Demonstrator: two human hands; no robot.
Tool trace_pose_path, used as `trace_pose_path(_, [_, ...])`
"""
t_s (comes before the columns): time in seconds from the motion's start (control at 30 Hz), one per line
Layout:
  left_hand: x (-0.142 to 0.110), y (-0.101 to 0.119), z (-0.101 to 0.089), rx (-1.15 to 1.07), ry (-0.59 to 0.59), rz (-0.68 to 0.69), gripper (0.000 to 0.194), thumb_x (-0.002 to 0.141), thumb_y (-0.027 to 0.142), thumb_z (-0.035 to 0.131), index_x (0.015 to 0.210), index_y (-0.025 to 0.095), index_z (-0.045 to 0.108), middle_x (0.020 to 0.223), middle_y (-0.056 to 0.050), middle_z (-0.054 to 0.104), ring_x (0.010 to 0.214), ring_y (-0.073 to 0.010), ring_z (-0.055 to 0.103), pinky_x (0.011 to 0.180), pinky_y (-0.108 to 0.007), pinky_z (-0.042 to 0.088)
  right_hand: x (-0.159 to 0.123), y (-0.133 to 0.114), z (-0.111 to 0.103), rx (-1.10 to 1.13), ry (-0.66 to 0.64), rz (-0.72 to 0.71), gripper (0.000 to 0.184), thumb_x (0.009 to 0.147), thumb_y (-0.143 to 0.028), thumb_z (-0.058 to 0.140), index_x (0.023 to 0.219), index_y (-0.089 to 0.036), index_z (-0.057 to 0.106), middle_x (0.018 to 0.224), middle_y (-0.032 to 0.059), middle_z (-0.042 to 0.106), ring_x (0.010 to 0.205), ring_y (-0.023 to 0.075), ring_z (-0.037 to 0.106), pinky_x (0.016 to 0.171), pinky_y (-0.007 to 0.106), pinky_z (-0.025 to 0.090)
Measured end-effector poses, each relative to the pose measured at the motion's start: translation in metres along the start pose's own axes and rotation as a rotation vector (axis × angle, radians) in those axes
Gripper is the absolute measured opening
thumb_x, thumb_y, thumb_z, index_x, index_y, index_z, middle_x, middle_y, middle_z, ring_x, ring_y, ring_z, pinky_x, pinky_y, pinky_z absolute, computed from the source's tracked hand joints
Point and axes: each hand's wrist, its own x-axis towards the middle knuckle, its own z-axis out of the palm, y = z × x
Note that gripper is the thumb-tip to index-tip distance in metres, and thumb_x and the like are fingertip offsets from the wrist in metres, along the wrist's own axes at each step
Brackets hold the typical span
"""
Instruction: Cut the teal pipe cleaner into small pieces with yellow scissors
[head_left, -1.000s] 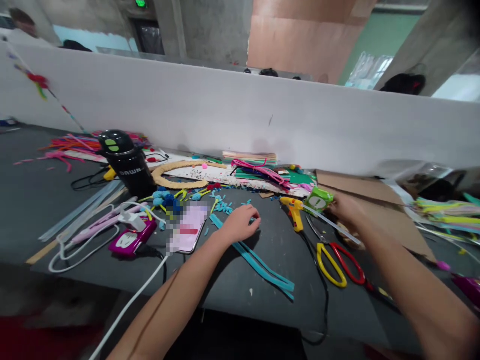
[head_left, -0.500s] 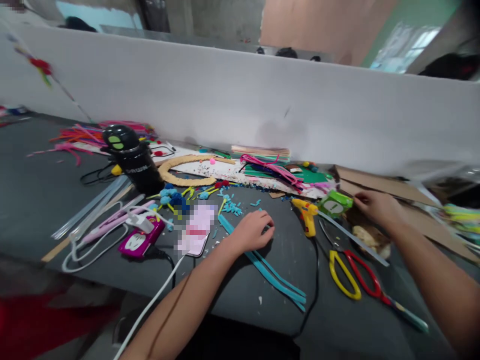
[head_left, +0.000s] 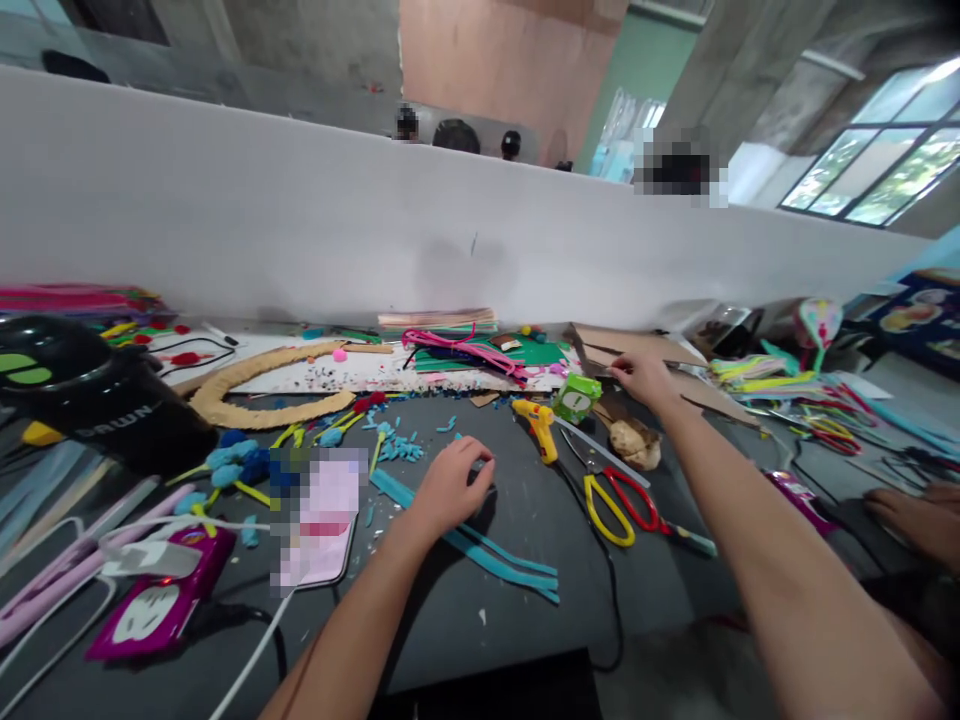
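Note:
My left hand (head_left: pixel 448 487) rests on the dark table with its fingers curled over the teal strips (head_left: pixel 480 545); whether it grips them is hidden. My right hand (head_left: pixel 639 378) reaches far across to the brown cardboard sheet (head_left: pixel 660 352), fingers bent on its edge. Just left of that hand stand a green box (head_left: pixel 576 397) and a yellow glue gun (head_left: pixel 540 428). Below the right hand lie a clear glue stick (head_left: pixel 604 452), a brownish lump (head_left: pixel 634 442) and two pairs of scissors, yellow (head_left: pixel 607 500) and red (head_left: pixel 637 500).
A black cup (head_left: pixel 97 405) stands at left beside a cardboard ring (head_left: pixel 262 385). A phone (head_left: pixel 322 515), a purple power strip (head_left: pixel 154 605) and cables lie in front. Pipe cleaners and felt sheets (head_left: pixel 465 345) line the white partition (head_left: pixel 300 230). Another person's hand (head_left: pixel 911 515) shows at right.
The view has swung to the right. My right hand moved from the green box to the cardboard's edge. My left hand stayed on the teal strips.

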Motion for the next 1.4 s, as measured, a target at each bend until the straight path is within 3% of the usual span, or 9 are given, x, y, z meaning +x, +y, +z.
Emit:
trace_pose_path(0.07, [0.000, 0.001, 0.001, 0.030, -0.021, 0.004, 0.016, 0.093, 0.028, 0.044, 0.091, 0.021, 0.058, 0.096, -0.006, 0.064, 0.095, -0.0197, 0.058, 0.087, -0.035, 0.046, -0.002, -0.004, 0.007, -0.006, -0.070, -0.034, 0.025, 0.084, -0.036, 0.054, 0.087, -0.019, 0.073, 0.088, 0.0082, 0.074, 0.080, 0.0209, 0.065, 0.071, 0.030, 0.046])
trace_pose_path(0.2, [0.001, 0.002, -0.003, 0.099, -0.055, -0.007, 0.016, 0.093, 0.028, 0.043, 0.092, 0.021, 0.058, 0.096, -0.006, 0.063, 0.094, -0.0201, 0.057, 0.085, -0.034, 0.045, 0.012, -0.007, 0.011, 0.083, -0.385, -0.106, 0.016, 0.073, -0.029, 0.063, 0.078, -0.018, 0.073, 0.081, 0.0067, 0.074, 0.074, 0.0212, 0.065, 0.068, 0.030, 0.049])
trace_pose_path(0.3, [0.001, 0.001, -0.007, 0.138, -0.039, -0.042, 0.017, 0.094, 0.029, 0.043, 0.093, 0.022, 0.058, 0.096, -0.007, 0.063, 0.093, -0.0202, 0.057, 0.084, -0.034, 0.045, 0.041, -0.019, 0.000, 0.248, -0.427, -0.178, 0.024, 0.078, -0.035, 0.060, 0.088, -0.019, 0.074, 0.090, 0.0053, 0.075, 0.080, 0.0210, 0.066, 0.071, 0.030, 0.051])
trace_pose_path(0.4, [0.000, -0.003, -0.010, 0.161, -0.027, -0.062, 0.018, 0.094, 0.030, 0.042, 0.094, 0.022, 0.058, 0.097, -0.007, 0.063, 0.094, -0.0202, 0.058, 0.085, -0.034, 0.045, 0.070, -0.052, -0.013, 0.305, -0.396, -0.279, 0.034, 0.082, -0.047, 0.057, 0.090, -0.018, 0.074, 0.089, 0.0051, 0.075, 0.080, 0.0216, 0.066, 0.070, 0.029, 0.050])
trace_pose_path(0.57, [-0.004, -0.006, -0.014, 0.196, -0.043, -0.071, 0.020, 0.095, 0.030, 0.041, 0.096, 0.021, 0.059, 0.099, -0.008, 0.063, 0.096, -0.0206, 0.058, 0.086, -0.034, 0.046, 0.087, -0.130, 0.000, 0.104, -0.651, -0.555, 0.025, 0.078, -0.042, 0.065, 0.084, -0.020, 0.075, 0.086, 0.0067, 0.074, 0.079, 0.0225, 0.067, 0.069, 0.030, 0.049])
trace_pose_path(0.67, [-0.005, -0.005, -0.017, 0.204, -0.043, -0.072, 0.022, 0.096, 0.030, 0.040, 0.097, 0.020, 0.059, 0.101, -0.008, 0.063, 0.098, -0.0206, 0.057, 0.087, -0.034, 0.046, 0.077, -0.161, 0.022, -0.276, -0.579, -0.588, 0.024, 0.071, -0.042, 0.072, 0.074, -0.019, 0.074, 0.081, 0.0118, 0.073, 0.082, 0.0275, 0.068, 0.071, 0.032, 0.049])
trace_pose_path(0.8, [-0.005, -0.005, -0.016, 0.204, -0.045, -0.067, 0.021, 0.096, 0.030, 0.040, 0.096, 0.020, 0.059, 0.100, -0.007, 0.062, 0.096, -0.0196, 0.057, 0.087, -0.034, 0.045, 0.059, -0.177, 0.037, -0.424, -0.480, -0.616, 0.032, 0.071, -0.040, 0.069, 0.093, -0.017, 0.074, 0.095, 0.0152, 0.073, 0.093, 0.0277, 0.068, 0.077, 0.031, 0.050])
trace_pose_path(1.0, [-0.006, -0.006, -0.009, 0.193, -0.042, -0.029, 0.018, 0.095, 0.028, 0.042, 0.095, 0.019, 0.058, 0.096, -0.006, 0.062, 0.095, -0.0186, 0.057, 0.085, -0.032, 0.045, 0.047, -0.176, 0.034, -0.464, -0.458, -0.667, 0.029, 0.077, -0.033, 0.060, 0.095, -0.015, 0.074, 0.098, 0.0181, 0.073, 0.094, 0.0281, 0.068, 0.078, 0.030, 0.048])
trace_pose_path(1.4, [-0.005, -0.016, -0.007, 0.150, -0.007, -0.061, 0.020, 0.094, 0.029, 0.043, 0.093, 0.019, 0.061, 0.096, -0.007, 0.063, 0.094, -0.0187, 0.059, 0.086, -0.032, 0.046, 0.061, -0.169, 0.017, -0.423, -0.372, -0.590, 0.031, 0.079, -0.030, 0.055, 0.099, -0.015, 0.073, 0.100, 0.0169, 0.072, 0.088, 0.0269, 0.068, 0.068, 0.028, 0.046])
